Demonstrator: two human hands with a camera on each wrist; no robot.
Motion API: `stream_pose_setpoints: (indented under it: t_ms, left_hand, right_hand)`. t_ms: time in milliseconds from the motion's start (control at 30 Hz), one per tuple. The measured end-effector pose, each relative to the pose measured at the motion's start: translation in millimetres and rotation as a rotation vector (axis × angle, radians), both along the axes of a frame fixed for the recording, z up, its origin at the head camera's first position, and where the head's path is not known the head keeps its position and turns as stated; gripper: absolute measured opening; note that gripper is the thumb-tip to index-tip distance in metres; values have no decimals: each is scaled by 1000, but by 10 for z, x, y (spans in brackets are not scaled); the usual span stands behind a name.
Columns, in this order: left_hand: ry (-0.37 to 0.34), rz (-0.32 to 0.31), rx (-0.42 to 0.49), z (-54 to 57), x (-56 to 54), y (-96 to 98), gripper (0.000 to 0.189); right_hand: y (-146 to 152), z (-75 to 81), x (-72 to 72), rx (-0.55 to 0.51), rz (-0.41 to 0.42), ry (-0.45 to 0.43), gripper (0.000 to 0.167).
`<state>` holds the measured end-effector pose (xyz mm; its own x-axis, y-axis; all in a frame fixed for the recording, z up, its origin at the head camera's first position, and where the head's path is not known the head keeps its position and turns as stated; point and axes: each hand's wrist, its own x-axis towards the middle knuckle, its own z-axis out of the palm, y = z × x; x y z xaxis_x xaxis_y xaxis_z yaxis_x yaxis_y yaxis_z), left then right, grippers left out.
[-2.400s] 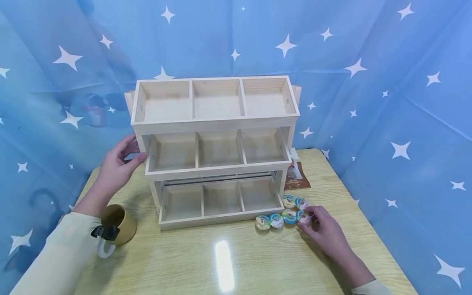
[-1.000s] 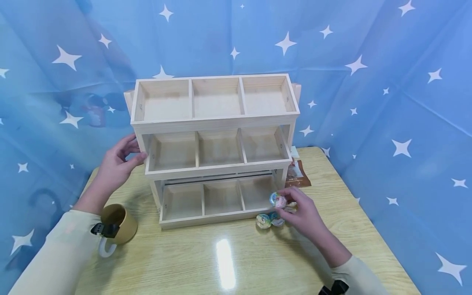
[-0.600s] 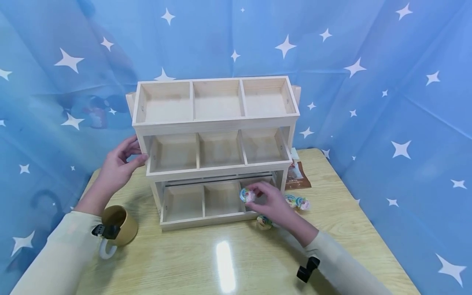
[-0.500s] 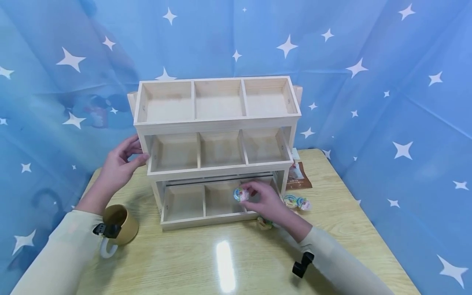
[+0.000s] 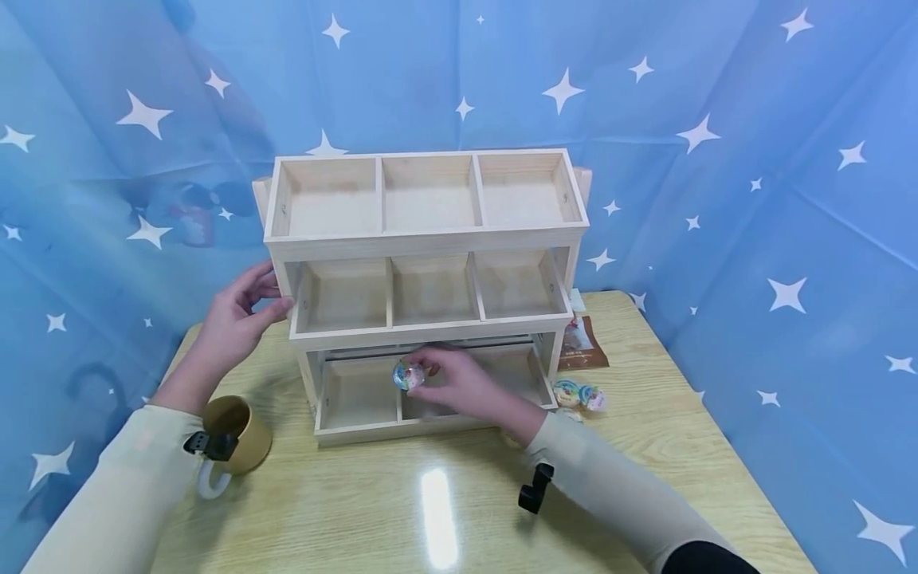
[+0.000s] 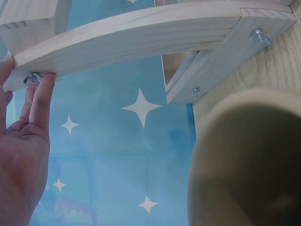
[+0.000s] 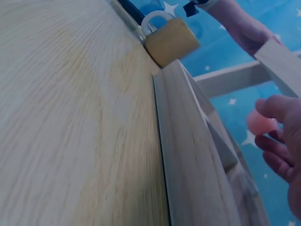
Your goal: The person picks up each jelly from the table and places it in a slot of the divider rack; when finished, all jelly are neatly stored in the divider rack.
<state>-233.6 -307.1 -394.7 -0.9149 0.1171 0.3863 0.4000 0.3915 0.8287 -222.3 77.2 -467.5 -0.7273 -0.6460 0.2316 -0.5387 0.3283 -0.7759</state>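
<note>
A three-tier wooden rack (image 5: 437,241), each tier divided into three compartments, stands at the back of the table. My left hand (image 5: 233,328) holds its left side, thumb in front; in the left wrist view, fingertips touch the wood by a wing nut (image 6: 33,78). Between thumb and fingers, my right hand (image 5: 462,387) pinches a small jelly cup (image 5: 408,375) with a printed lid. It hovers over the bottom tier near the left divider; the right wrist view shows its pink body (image 7: 261,123). Several more jelly cups (image 5: 566,392) lie right of the rack, some hidden by the right forearm.
A tan mug (image 5: 253,440) with a white handle stands left of the rack, close to my left forearm. Behind the rack's right leg lies a brown packet (image 5: 582,348). A blue star-printed cloth (image 5: 746,191) hangs around the wooden table (image 5: 344,510).
My right hand took a jelly cup from the group on the right, lifted it, and carried it left across the bottom tier. The left hand stays on the rack.
</note>
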Motion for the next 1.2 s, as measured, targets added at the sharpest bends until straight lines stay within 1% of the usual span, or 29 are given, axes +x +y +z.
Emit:
stream_pose_setpoints:
  t_ms: [167,367,467,600,733,833,1033,1200]
  left_hand:
    - [0,2,-2,3,-7,-7,69]
    - [0,-12,6,2,-22,-23,68]
    - [-4,-18,12,7,-24,-24,67]
    - [-9,-25,24,19,-19,-21,66]
    - [-11,-31,31,21,-17,-19,65]
    - [-14,-31,27,25,-19,-16,65]
    - [-27,-32,30,18,-25,-26,64]
    - [-35,-39,32,26,-21,-27,64]
  right_hand:
    - [-222,4,-48,28,44,-16,47]
    - [-467,-25,-97,111,82,-73,52]
    - [-578,-40,-114,125,111,-100,55]
    - [-716,-74,-130,113,151,-121,57]
    - [-845,-102,-133,105,175,-125,54]
    - [-938,-136,-136,121,181,-108,53]
    - [-1105,-206,-138,179,188,-95,50]
    - [-1208,-277,-157,215,171,-88,46]
